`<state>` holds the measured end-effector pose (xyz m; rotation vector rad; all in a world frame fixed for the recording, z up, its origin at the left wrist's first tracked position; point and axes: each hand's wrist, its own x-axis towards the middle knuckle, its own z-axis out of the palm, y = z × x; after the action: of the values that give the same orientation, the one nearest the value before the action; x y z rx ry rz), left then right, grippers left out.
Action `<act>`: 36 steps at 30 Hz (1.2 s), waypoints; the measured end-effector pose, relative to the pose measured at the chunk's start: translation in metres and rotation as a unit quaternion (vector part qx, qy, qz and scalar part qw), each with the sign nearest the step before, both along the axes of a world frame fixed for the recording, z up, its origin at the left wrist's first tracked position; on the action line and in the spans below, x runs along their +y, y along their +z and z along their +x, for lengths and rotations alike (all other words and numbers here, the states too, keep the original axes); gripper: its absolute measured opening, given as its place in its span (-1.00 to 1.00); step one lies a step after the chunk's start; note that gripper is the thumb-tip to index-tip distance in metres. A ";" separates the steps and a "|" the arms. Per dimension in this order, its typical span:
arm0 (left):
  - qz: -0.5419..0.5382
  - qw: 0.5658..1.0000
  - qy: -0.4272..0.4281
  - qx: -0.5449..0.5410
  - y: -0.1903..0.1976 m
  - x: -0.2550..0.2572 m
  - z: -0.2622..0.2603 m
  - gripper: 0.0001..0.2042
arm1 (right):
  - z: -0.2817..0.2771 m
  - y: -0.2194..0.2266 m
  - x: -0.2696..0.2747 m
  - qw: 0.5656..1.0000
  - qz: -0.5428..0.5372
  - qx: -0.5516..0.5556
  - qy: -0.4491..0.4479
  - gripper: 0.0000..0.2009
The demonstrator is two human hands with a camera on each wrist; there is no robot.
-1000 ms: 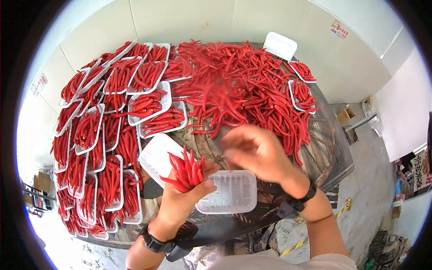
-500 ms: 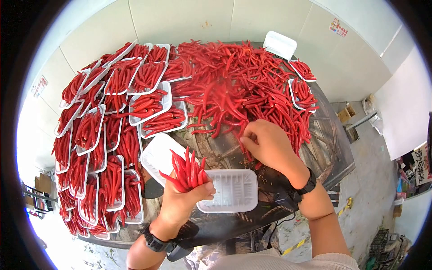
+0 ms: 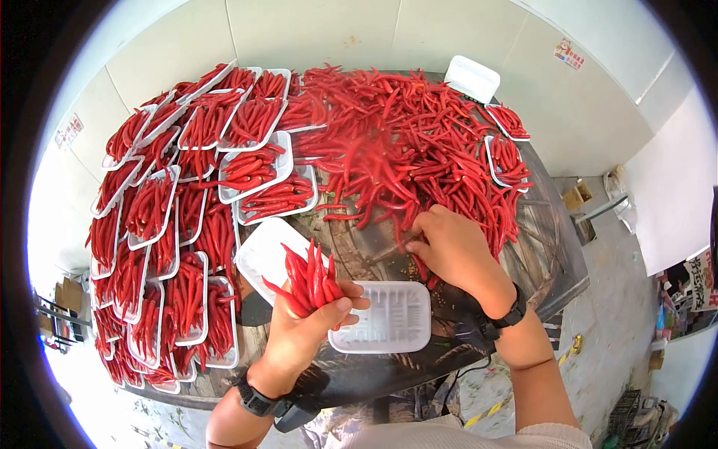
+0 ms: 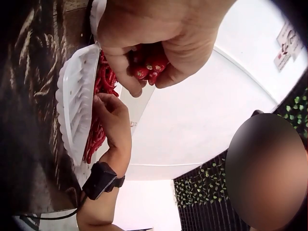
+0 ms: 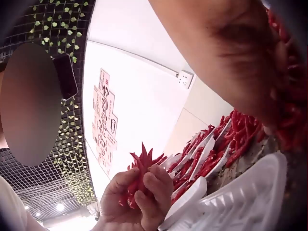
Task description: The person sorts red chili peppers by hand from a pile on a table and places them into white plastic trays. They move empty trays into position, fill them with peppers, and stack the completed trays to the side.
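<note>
Upright in my left hand (image 3: 303, 333) is a bunch of red chilies (image 3: 310, 280), gripped with the tips up, above the left edge of an empty white tray (image 3: 381, 318). The left wrist view shows their stem ends (image 4: 150, 70) below the fingers. My right hand (image 3: 460, 251) is at the near edge of a big loose chili pile (image 3: 441, 135), thumb and fingers curled and pinching at a chili; its fingertips partly hide it. In the right wrist view my right hand (image 5: 231, 53) is close and blurred.
Filled chili trays (image 3: 191, 288) overlap along the left side. Another white tray (image 3: 273, 254) lies beside the left hand. At the back right are an empty white tray (image 3: 473, 78) and two filled ones. A wall (image 3: 314, 34) stands behind the table.
My right hand has come down from above the table to the pile's near edge, its fingers now curled. My left hand still holds the bunch, with its fingers spread slightly further at the right.
</note>
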<state>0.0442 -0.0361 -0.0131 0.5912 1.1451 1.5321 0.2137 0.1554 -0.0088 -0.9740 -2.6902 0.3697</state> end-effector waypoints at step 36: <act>0.052 0.995 0.075 0.050 -0.012 0.009 0.014 -0.70 | -0.029 0.000 -0.065 0.861 -0.357 0.333 0.141 -0.87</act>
<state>0.0583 -0.0276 -0.0255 0.6710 1.2134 1.7159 0.1850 0.0902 -0.0093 -0.4321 -2.0249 1.5266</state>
